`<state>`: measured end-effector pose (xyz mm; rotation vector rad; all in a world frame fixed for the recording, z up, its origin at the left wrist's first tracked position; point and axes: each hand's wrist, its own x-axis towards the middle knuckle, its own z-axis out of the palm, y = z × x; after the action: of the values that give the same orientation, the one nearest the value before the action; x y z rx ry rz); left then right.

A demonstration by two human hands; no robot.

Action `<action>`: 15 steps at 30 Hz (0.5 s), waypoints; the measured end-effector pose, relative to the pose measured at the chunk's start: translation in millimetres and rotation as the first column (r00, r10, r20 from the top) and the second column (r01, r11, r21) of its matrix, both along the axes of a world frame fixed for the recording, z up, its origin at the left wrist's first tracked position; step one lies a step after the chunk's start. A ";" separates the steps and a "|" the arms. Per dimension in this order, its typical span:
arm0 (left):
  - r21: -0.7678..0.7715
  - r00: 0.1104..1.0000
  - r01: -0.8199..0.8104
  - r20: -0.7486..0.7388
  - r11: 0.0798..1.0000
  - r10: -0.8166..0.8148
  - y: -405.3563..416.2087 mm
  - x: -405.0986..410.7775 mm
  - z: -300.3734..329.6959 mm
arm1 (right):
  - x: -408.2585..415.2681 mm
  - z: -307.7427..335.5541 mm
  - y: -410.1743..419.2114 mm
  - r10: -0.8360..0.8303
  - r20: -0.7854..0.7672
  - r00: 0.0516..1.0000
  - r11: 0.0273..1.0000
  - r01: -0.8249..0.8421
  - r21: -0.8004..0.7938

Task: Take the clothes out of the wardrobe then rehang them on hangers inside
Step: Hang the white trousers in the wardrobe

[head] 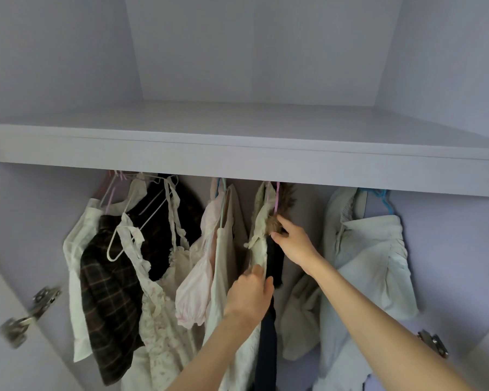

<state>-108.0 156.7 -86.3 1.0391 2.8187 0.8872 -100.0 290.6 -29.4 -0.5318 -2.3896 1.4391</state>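
Fur collar [277,221] pinched in my right grip [294,244], left grip [251,294] holding the cream top [259,249] beside it, both under the shelf [237,153]; soft, light, floppy, best lifted by the pink hanger [277,197].

Both your bare forearms reach up and forward, side by side. Your left hand [250,294] sits lower, fingers curled in a grip, while your right hand [294,241] is higher, fingertips pinching.

The shelf [237,153] hides the rail and every hanger hook beneath its front edge. Far below the shelf, my forearms and the garment hems run off the bottom edge. The door hinge [29,314] lower left of it is blurred.
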 end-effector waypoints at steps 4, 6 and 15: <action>-0.090 0.991 0.024 -0.126 0.996 -0.035 -21.8 4.9 -7.1 | 18.5 -9.5 -13.1 -0.019 0.046 0.999 0.940 0.002 0.341; -0.124 0.977 -0.027 -0.212 0.992 0.000 -37.9 9.7 -10.9 | 26.9 -19.8 -19.8 0.001 0.029 1.000 0.837 -0.017 0.547; -0.121 0.897 -0.324 -0.353 0.938 0.264 -165.8 72.2 -55.6 | 66.3 -82.9 -99.5 0.242 0.078 0.967 0.486 -0.190 0.853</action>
<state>-35.8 -9.1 -141.9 0.8162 3.3305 0.4907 -33.7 191.0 -112.3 0.0910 -2.7759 0.1317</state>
